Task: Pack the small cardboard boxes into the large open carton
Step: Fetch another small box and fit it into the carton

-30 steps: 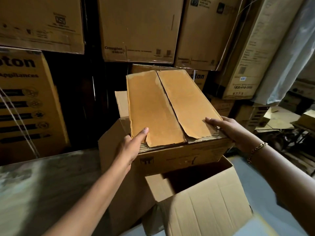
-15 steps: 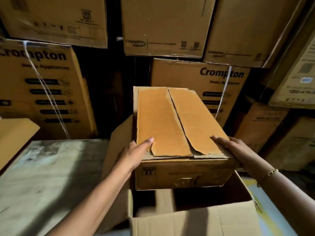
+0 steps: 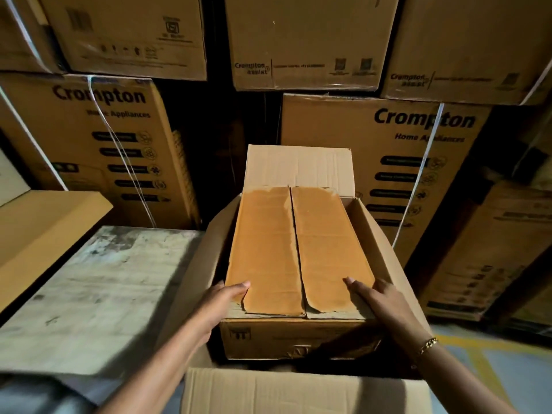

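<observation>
A small cardboard box [image 3: 295, 252] with a brown taped top sits partly inside the large open carton [image 3: 298, 392], its near end still above the carton's rim. My left hand [image 3: 221, 306] grips the box's near left corner, thumb on top. My right hand [image 3: 379, 300] holds the near right corner, fingers over the top edge; a gold bracelet is on that wrist. The carton's far flap [image 3: 298, 167] stands upright behind the box, and its side flaps lean outward. The carton's inside is mostly hidden by the box.
A worn pale table top [image 3: 98, 294] lies to the left, with another brown box [image 3: 41, 231] at its left edge. Stacked printed cartons [image 3: 403, 162] form a wall close behind. Painted floor [image 3: 490, 369] shows at the lower right.
Both hands have lowered the small box from above the carton down into its opening. The view has tilted down and moved closer.
</observation>
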